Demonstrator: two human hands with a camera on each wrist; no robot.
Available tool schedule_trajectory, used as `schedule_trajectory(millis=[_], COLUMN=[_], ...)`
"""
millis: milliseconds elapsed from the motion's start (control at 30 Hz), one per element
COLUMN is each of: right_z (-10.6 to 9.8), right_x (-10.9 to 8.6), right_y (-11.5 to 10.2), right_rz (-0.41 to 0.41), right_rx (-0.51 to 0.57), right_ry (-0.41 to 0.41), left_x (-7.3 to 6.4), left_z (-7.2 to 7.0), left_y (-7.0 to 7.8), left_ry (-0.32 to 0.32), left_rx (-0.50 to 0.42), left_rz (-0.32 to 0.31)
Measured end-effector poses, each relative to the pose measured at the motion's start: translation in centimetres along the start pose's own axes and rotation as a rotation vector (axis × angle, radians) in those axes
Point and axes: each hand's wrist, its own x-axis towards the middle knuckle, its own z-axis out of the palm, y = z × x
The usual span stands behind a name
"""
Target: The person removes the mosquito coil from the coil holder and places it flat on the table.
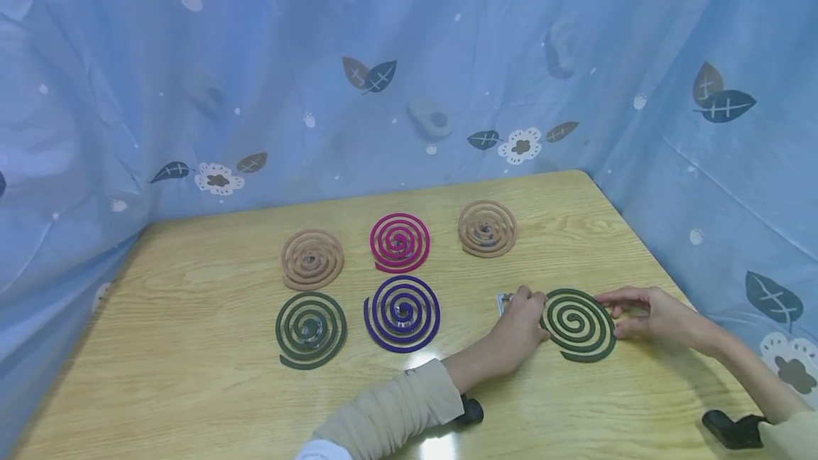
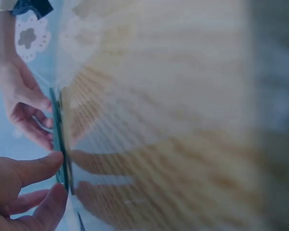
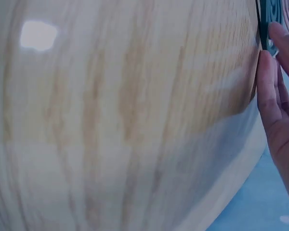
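A green mosquito coil is held level over the right part of the wooden table, seen edge-on in the left wrist view. My left hand pinches its left edge between thumb and fingers. On the opposite edge, my right hand grips it with thumb and fingertips. A small metal coil stand shows beside my left hand, mostly hidden behind the fingers. The right wrist view catches the coil and my right fingertips at the frame's edge.
Left of my hands lie a purple coil, a pink coil, a second green coil and a brown coil. Another brown coil lies farther back. Metal pieces show at their centres. A blue patterned cloth hangs behind.
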Motion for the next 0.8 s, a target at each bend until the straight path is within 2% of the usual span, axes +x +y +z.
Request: schedule_trajectory(millis=[167,333,467,600,800], right_z=[0.1,-0.1,0.1,0.4,0.8], right_x=[-0.3,0.0,0.8,2.0,3.1], right_y=[-0.9,-2.2,-3.0,-3.2,-3.2], right_rz=[0.059,0.069,0.08,0.082,0.08], right_rx=[0.042,0.071,0.048,0.055,0.044], right_ry=[0.094,0.167,0.198,0.227,0.281], left_x=[-0.2,0.6,1.3,2.0,3.3], left_z=[-0.7,-1.7,-2.2,-2.5,-2.9], left_y=[-0.1,-1.0,-1.9,-2.9,-4.2], left_ry=[0.037,0.069,0.085,0.137,0.234], left_rx=[-0.123,-0.368,-0.545,-0.628,-0.719], left_rz=[0.057,0.178,0.231,0.219,0.14])
